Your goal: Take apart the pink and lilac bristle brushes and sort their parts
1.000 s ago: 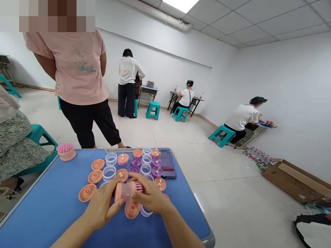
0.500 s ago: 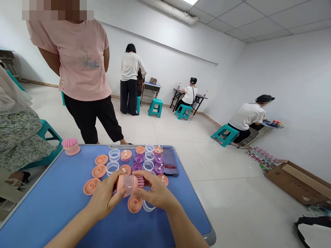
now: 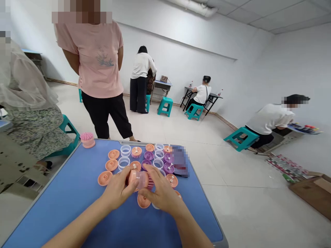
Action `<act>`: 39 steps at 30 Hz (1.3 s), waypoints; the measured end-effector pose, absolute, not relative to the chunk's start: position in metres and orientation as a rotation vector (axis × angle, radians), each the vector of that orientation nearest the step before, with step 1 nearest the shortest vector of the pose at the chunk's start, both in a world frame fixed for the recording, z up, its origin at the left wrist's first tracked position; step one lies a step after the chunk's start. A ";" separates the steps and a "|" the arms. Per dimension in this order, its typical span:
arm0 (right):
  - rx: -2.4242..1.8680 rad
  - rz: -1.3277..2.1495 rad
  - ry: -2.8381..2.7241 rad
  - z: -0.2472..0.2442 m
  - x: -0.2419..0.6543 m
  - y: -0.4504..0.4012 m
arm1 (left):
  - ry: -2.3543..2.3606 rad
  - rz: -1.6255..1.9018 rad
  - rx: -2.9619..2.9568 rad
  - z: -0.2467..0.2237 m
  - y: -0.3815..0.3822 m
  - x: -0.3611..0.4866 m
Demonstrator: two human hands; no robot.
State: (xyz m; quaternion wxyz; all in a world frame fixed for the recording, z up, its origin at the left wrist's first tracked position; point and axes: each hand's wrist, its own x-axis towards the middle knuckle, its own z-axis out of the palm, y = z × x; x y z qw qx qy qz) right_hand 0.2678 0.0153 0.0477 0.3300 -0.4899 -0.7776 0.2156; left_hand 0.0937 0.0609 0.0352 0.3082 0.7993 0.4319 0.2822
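Observation:
Over the blue table (image 3: 77, 206), both hands hold one brush (image 3: 139, 179) with an orange cap, a clear ring and pink bristles. My left hand (image 3: 117, 187) grips its orange cap end, while my right hand (image 3: 162, 191) wraps round the bristle end. Orange caps (image 3: 104, 178) lie to the left of my hands. White rings (image 3: 124, 163) and purple pieces (image 3: 148, 155) lie in rows beyond them. Bristled orange pieces with small white parts (image 3: 136, 151) are among these. A finished-looking pink brush (image 3: 87, 140) stands at the far left corner.
A dark pouch-like object (image 3: 180, 162), partly blurred, lies at the table's right edge. A person in a pink shirt (image 3: 100, 65) stands just beyond the table. Another person (image 3: 31, 103) is at the left. Others sit or stand near the walls; a cardboard box (image 3: 310, 193) is at right.
The view has turned left, so the table and room appear farther right. The brush in my hands is tilted more, its bristles angled down to the right. Both hands keep their hold.

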 end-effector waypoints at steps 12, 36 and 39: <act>-1.201 0.203 -1.885 0.049 0.281 0.021 | 1.247 0.932 1.604 0.046 0.070 0.085; -1.643 0.059 -1.362 -0.047 0.312 -0.109 | 0.985 0.900 1.288 0.055 0.061 0.092; -1.695 0.029 -1.376 -0.052 0.310 -0.106 | 0.983 0.869 1.311 0.057 0.058 0.093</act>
